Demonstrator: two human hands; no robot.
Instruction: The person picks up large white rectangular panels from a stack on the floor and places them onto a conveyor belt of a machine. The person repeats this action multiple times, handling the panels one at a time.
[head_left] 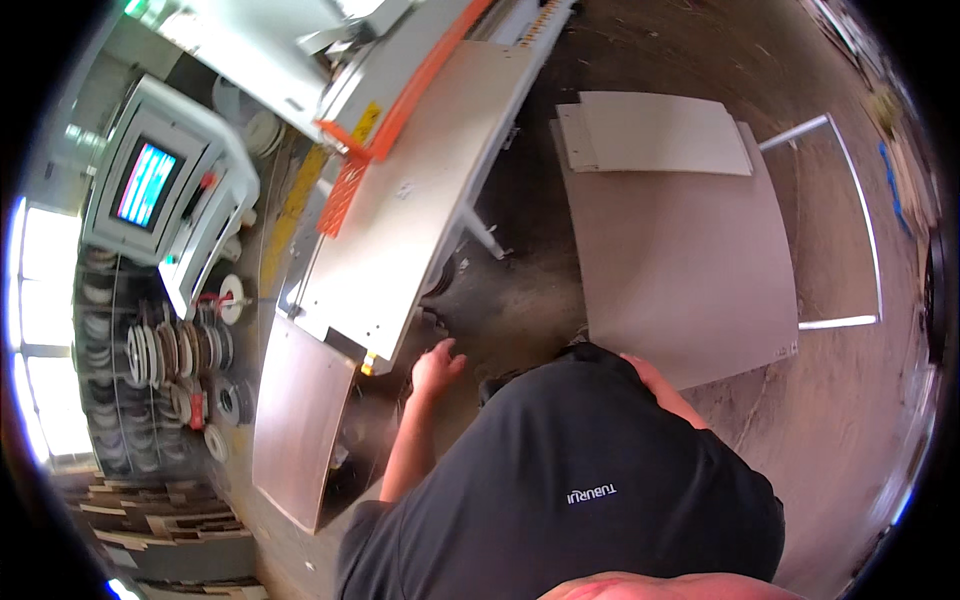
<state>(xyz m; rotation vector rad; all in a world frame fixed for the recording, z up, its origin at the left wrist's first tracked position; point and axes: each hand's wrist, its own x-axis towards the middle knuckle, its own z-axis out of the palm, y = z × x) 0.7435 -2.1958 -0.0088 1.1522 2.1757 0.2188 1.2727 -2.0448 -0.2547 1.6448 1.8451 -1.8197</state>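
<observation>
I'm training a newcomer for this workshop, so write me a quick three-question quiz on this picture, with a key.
1. True or false: the left hand grips a white roll.
2. What colour is the machine's perforated guard? A) blue B) orange C) green
3. What do the small boards on the right lie on?

Key:
1. False; nothing shows in its grasp.
2. B.
3. A larger panel.

Loads of round rolls (pixel 148 355) are standing in a row, bright windows (pixel 50 245) are glowing off to their left, and a messy stack of board strips (pixel 150 518) is lying below them in view.
</observation>
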